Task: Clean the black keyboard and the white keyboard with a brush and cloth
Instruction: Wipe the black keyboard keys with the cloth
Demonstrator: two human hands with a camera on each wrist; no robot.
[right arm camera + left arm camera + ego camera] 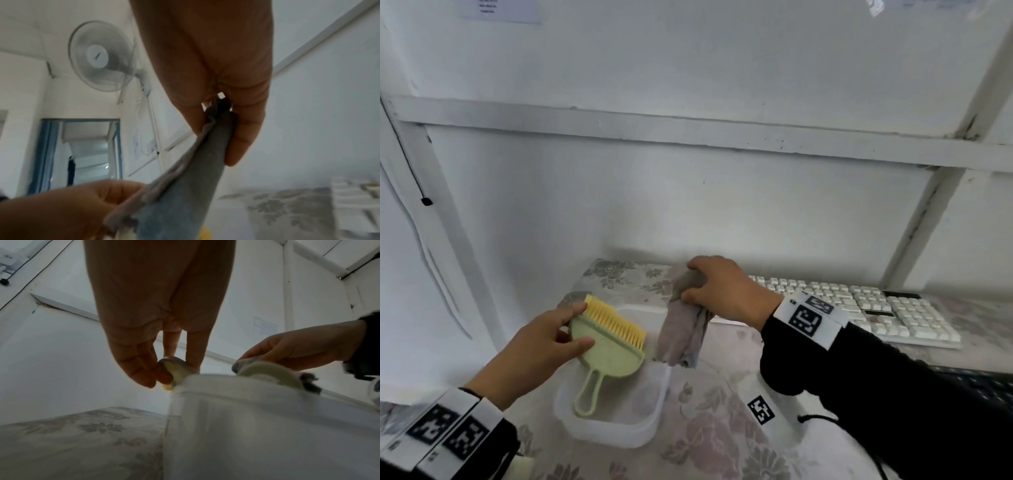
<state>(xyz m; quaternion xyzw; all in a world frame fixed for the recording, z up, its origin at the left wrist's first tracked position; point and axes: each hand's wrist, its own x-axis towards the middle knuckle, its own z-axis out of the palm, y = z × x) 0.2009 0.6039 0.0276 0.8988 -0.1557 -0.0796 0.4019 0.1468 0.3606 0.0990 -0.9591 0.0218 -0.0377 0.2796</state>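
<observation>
My left hand (558,337) pinches a pale green brush (610,353) with yellow bristles by its wide head, handle hanging down over a clear plastic tub (619,431). In the left wrist view the fingers (144,369) clamp the brush's edge (176,369). My right hand (717,286) grips a grey cloth (685,337) that dangles above the tub; the right wrist view shows the cloth (197,178) bunched between thumb and fingers (242,138). The white keyboard (859,308) lies at the back right. The black keyboard (976,380) is mostly hidden behind my right sleeve.
The table wears a floral cover (715,442). A white wall with beams (688,130) stands close behind. A white block with a square marker (762,409) sits right of the tub. A wall fan (100,56) and a doorway show in the right wrist view.
</observation>
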